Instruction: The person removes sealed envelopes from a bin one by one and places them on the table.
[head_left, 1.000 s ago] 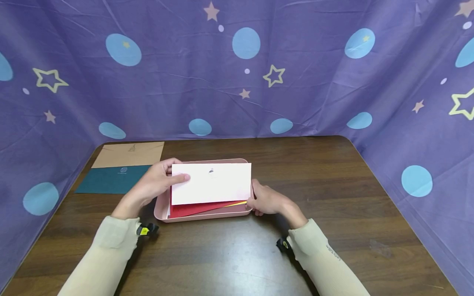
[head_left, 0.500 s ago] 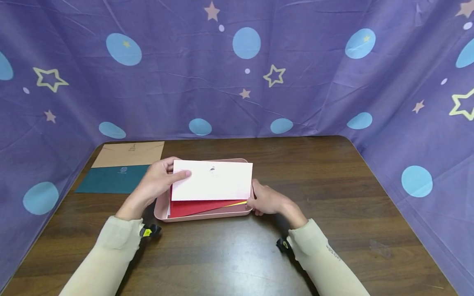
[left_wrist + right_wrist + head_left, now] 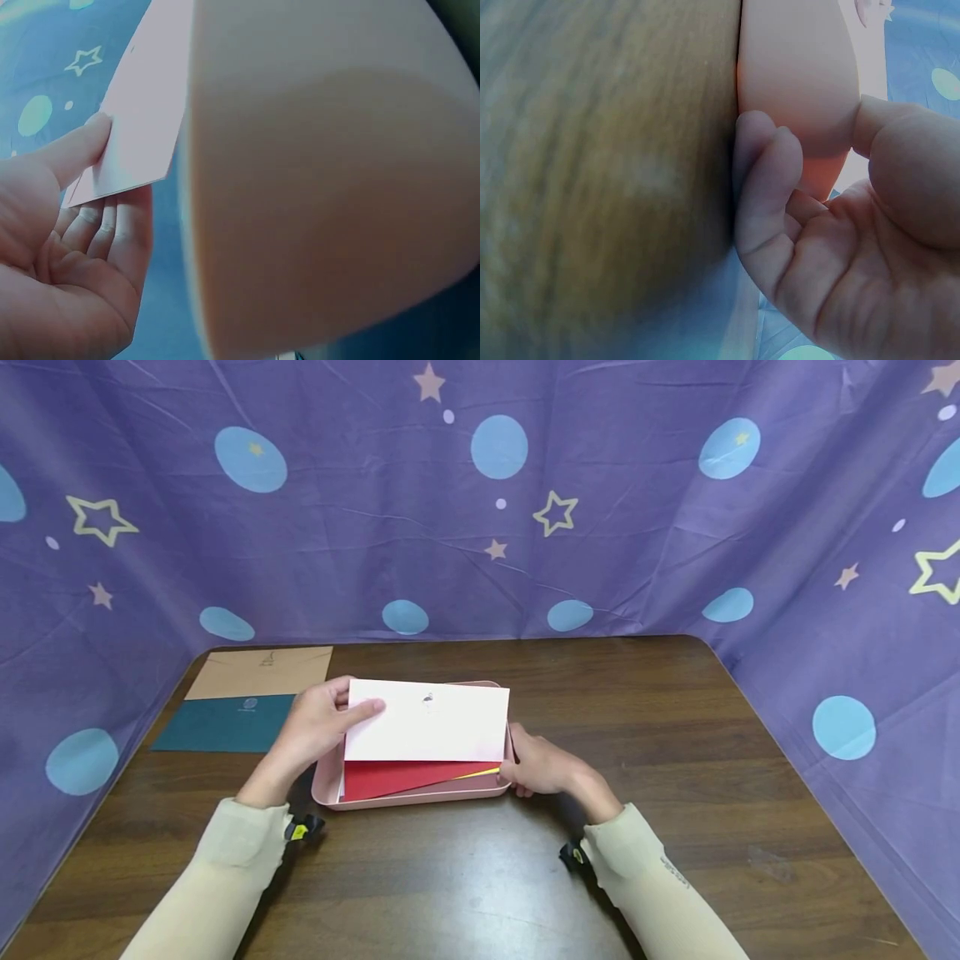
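Observation:
In the head view my left hand (image 3: 315, 727) pinches a white envelope (image 3: 431, 731) at its left edge, thumb on the front. The envelope, with a small dark print near its top, is tilted up over a pink tray (image 3: 420, 799). Inside the tray lies a red envelope (image 3: 397, 779), partly covered, with a thin yellow edge (image 3: 483, 772) showing beside it. My right hand (image 3: 547, 764) grips the tray's right end. The right wrist view shows its thumb on the rim and its fingers curled against the outer wall.
At the table's back left lie a tan envelope (image 3: 262, 677) and, in front of it, a teal envelope (image 3: 228, 727). The brown wooden table (image 3: 675, 777) has rounded far corners. A purple cloth (image 3: 615, 510) with stars and blue ovals hangs behind and at both sides.
My left hand has lifted the white envelope slightly, away from me, so more of the red envelope shows beneath its lower edge. My right hand has stayed on the tray.

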`<state>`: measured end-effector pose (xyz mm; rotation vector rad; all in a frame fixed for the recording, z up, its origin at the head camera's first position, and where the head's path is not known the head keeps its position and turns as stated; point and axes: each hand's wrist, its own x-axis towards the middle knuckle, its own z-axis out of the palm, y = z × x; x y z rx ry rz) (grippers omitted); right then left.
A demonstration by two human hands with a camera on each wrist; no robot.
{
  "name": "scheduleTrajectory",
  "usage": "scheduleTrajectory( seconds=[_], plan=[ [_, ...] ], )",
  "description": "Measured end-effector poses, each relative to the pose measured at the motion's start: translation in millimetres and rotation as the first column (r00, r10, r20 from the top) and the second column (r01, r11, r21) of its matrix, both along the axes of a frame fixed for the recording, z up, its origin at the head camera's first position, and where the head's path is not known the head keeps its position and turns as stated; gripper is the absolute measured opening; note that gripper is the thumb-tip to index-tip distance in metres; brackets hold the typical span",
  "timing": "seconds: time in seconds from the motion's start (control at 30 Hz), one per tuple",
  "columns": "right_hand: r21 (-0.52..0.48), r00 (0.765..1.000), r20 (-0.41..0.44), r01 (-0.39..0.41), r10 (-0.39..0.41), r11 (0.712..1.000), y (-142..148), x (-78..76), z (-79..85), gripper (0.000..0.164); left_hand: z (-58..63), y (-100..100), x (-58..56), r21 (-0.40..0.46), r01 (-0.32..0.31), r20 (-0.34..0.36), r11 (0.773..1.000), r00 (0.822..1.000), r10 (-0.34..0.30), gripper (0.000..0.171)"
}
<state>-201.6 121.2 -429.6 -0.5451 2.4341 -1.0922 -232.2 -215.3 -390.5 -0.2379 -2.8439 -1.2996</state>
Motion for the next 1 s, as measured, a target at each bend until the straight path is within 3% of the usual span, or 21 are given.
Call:
scheduleTrajectory(
  seconds=[0.1,0.17,0.47,0.77,1.0],
  plan=[
    [0.005,1.0,-0.002,0.003,-0.003,1.0,0,0.3,0.7,0.041,-0.4,-2,-0.9,-0.064,0.015,-0.025,0.998,1.0,-0.017,0.04],
    [0.004,1.0,-0.006,0.003,-0.003,1.0,0,0.5,1.1,0.041,0.0,-4,-1.0,-0.063,0.035,-0.009,0.997,0.999,-0.036,0.037],
    [-0.004,1.0,-0.004,0.006,-0.006,1.0,0,1.3,1.4,0.042,6.2,-11,0.7,0.052,0.129,0.131,0.99,0.982,-0.135,0.035],
    [-0.014,1.0,-0.003,0.008,-0.008,1.0,0,0.2,-0.2,0.045,11.5,-16,-1.1,0.129,0.079,0.169,0.988,0.98,-0.101,0.047],
    [-0.003,1.0,-0.01,0.013,-0.013,1.0,-1,0.0,-0.6,0.045,17.6,-29,-2.2,0.196,0.033,0.149,0.98,0.987,-0.063,0.056]
  ],
)
